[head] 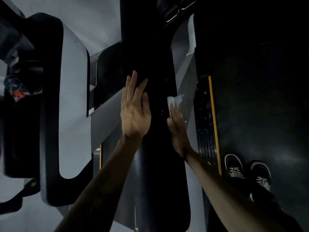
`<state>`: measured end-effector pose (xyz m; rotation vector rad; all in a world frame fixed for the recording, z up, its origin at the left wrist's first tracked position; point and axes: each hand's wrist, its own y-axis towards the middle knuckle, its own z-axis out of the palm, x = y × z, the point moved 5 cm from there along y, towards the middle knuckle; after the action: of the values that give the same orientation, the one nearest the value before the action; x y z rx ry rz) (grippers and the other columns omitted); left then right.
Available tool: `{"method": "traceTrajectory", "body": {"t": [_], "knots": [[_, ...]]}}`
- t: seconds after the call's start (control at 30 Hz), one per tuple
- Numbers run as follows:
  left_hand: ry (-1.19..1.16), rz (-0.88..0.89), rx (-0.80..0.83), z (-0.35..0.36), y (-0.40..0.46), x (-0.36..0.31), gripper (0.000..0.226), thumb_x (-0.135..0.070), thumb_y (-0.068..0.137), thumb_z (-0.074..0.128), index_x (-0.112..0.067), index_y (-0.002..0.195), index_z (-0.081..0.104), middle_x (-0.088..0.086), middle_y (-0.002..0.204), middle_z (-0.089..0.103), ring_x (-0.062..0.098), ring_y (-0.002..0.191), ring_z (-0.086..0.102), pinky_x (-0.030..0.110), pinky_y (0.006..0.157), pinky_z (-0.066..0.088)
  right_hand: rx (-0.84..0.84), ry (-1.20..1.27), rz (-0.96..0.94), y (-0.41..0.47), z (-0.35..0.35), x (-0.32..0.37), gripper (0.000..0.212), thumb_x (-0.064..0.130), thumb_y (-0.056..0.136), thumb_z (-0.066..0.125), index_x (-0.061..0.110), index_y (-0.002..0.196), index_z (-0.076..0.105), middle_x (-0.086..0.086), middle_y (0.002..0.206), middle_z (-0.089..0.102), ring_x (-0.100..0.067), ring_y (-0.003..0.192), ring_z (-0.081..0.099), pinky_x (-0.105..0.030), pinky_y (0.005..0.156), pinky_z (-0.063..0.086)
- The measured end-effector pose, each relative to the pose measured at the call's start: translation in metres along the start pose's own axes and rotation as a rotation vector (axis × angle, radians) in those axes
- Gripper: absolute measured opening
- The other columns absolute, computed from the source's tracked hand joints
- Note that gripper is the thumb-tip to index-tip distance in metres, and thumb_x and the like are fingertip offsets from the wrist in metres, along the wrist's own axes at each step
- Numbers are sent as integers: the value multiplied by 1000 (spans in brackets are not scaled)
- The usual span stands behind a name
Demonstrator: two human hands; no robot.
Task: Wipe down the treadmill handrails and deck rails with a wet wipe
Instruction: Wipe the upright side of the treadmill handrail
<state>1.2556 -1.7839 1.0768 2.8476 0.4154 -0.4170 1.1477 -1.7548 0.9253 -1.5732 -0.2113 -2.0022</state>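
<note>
A person leans over a dark treadmill handrail (157, 114), a broad black bar running from 12 o'clock to 6 o'clock through the middle of the head view. The left hand (134, 113) lies flat on the bar's left edge, fingers straight and slightly spread toward 12 o'clock, holding nothing. At 3 o'clock of it, across the bar, the right hand (177, 129) presses a white wet wipe (173, 101) against the bar's right edge; the fingers look straight, with the wipe bunched beneath and beyond the fingertips, though how the thumb sits on it cannot be told. Farther toward 3 o'clock lies the ribbed deck rail (204, 131), speckled with bright flecks and bordered by a yellow stripe (214, 124), with the dark running belt (260, 106) beyond. Two black shoes (247, 169) with white trim stand on the belt at about 4 o'clock. At 9 o'clock, a grey and black neighbouring machine (71, 97) fills the frame, with a patterned wrapper (15, 88) tucked in a tray on its far left.
</note>
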Motion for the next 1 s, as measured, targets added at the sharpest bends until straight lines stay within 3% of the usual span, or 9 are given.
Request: {"method": "traceTrajectory", "body": {"t": [0.07, 0.23, 0.37, 0.47, 0.6, 0.83, 0.9, 1.0], "knots": [[-16, -14, -7, -1, 0, 0, 41, -16, 110, 42, -11, 150, 49, 7, 166, 33, 24, 157, 23, 54, 122, 30, 7, 57, 33, -7, 0, -11, 58, 32, 111, 35, 21, 164, 14, 12, 172, 3, 2, 155, 1, -31, 129, 5], [-81, -31, -35, -2, 0, 0, 43, -10, 111, 39, -7, 154, 42, 7, 164, 37, 22, 156, 25, 54, 123, 29, -34, 85, 159, 50, -8, -6, 72, 51, 102, 28, 19, 164, 9, 6, 172, 2, -3, 156, -2, -42, 130, 2], [-96, -19, -42, -2, 0, 0, 43, -7, 110, 39, -5, 153, 42, 9, 164, 37, 22, 155, 27, 54, 123, 28, -47, 198, 183, 81, -12, 6, 66, 48, 108, 32, 21, 165, 11, 5, 172, 5, -9, 158, 2, -44, 130, 5], [-77, -35, -37, -2, -1, 2, 42, -11, 110, 39, -7, 152, 45, 7, 165, 36, 21, 156, 25, 53, 122, 30, -62, 95, 107, 70, -6, 18, 70, 55, 102, 33, 25, 163, 18, 7, 172, 10, -7, 158, 2, -47, 130, 2], [-60, -32, -38, -2, 0, 1, 44, -14, 109, 39, -8, 152, 47, 7, 165, 35, 22, 156, 25, 53, 122, 30, -25, -35, -110, 27, 8, 21, 61, 43, 107, 30, 19, 163, 20, 8, 171, 9, -7, 158, 1, -51, 129, -2], [-68, -29, -29, -3, 0, 0, 44, -17, 109, 39, -9, 152, 47, 6, 165, 35, 21, 156, 24, 54, 121, 32, -47, -3, 72, 48, -1, 9, 59, 38, 112, 30, 20, 164, 9, 5, 172, 1, -9, 158, -4, -51, 129, 1], [-63, -30, -33, -3, 0, 0, 44, -18, 110, 38, -9, 152, 47, 6, 165, 36, 20, 156, 25, 53, 121, 32, -45, -21, 114, 67, -1, 19, 62, 46, 111, 29, 25, 164, 7, 6, 172, -1, -8, 158, -5, -47, 129, -4], [-61, -30, -33, -3, 0, 1, 45, -22, 110, 36, -10, 152, 47, 5, 165, 35, 19, 156, 24, 53, 122, 31, -34, -77, 30, 62, 9, 35, 73, 61, 102, 27, 27, 165, 10, 7, 172, 0, -5, 157, -8, -23, 124, -11]]}}
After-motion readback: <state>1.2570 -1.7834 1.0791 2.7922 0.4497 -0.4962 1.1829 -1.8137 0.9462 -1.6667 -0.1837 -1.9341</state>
